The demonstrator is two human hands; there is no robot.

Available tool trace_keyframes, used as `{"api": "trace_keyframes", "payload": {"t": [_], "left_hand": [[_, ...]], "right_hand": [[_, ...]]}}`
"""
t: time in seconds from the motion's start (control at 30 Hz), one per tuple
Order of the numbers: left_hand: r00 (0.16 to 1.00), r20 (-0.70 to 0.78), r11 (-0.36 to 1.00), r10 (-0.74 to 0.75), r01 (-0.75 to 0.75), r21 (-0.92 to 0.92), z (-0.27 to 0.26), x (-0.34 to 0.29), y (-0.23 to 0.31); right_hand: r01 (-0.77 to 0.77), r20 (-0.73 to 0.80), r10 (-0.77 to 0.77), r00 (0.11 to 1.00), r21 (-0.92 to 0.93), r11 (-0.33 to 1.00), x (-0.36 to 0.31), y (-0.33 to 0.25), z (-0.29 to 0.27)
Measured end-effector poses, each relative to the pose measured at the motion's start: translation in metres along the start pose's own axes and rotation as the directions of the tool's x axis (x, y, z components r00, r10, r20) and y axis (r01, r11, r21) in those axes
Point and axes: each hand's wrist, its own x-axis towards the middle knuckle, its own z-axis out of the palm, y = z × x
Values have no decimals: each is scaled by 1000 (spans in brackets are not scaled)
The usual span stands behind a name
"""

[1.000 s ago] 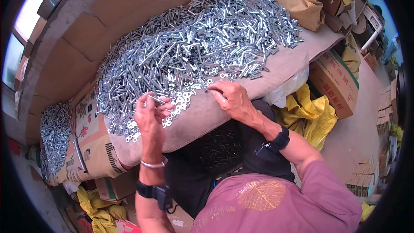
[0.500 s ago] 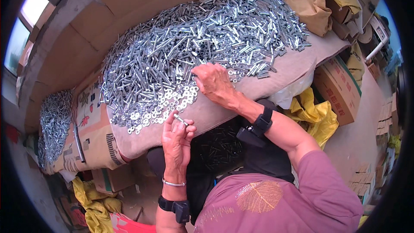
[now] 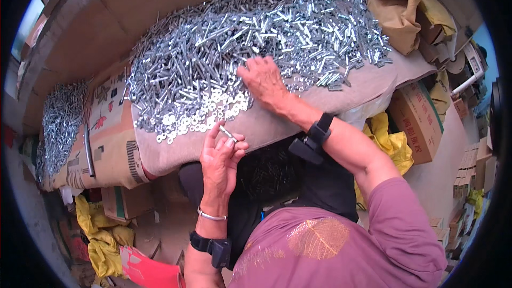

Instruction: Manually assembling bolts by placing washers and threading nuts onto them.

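Note:
My left hand [image 3: 217, 160] is held up in front of the table's near edge, pinching a short metal bolt [image 3: 227, 133] between thumb and fingers. My right hand [image 3: 264, 84] is at the front of a large heap of metal bolts and sleeves [image 3: 213, 42]. Its fingers curl down into the heap, and their tips and anything in them are hidden. Between the hands lies a patch of loose washers [image 3: 213, 108], some overlapping, along the heap's near border.
A padded cloth [image 3: 165, 156] covers the tabletop under the heap. Leftward lie a second pile of bolts [image 3: 61, 122] and a metal tube [image 3: 89, 152]. A cardboard box [image 3: 416, 120] and a yellow sack [image 3: 392, 141] stand to the right. More metal pieces lie in a dark container [image 3: 269, 173] below.
My right hand has shifted slightly up, farther into the heap. My left hand keeps the bolt pinched, a little higher in the picture. The whole view has turned slightly.

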Motion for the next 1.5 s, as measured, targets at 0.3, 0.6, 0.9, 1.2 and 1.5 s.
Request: {"api": "trace_keyframes", "payload": {"t": [0.3, 0.6, 0.9, 1.2, 1.5], "left_hand": [[998, -36, 999, 42, -42, 0, 1, 8, -7], [993, -110, 997, 53, -46, 63, -1, 19, -8], [987, -158, 999, -33, 30, -24, 1, 6, -13], [996, -32, 997, -78, 78, 7, 2, -21, -38], [999, 41, 971, 30, -39, 234, 25, -39, -42]], "right_hand": [[-132, -44, 146, 988, 232, 964, 1, 22, -18], [-136, 77, 134, 988, 27, 990, 28, 19, 8], [-487, 354, 343, 870, 728, 482, -26, 5, -56], [-603, 503, 359, 786, 752, 266, -112, -21, -133], [-596, 489, 374, 788, 757, 266, -146, -22, -161]]}}
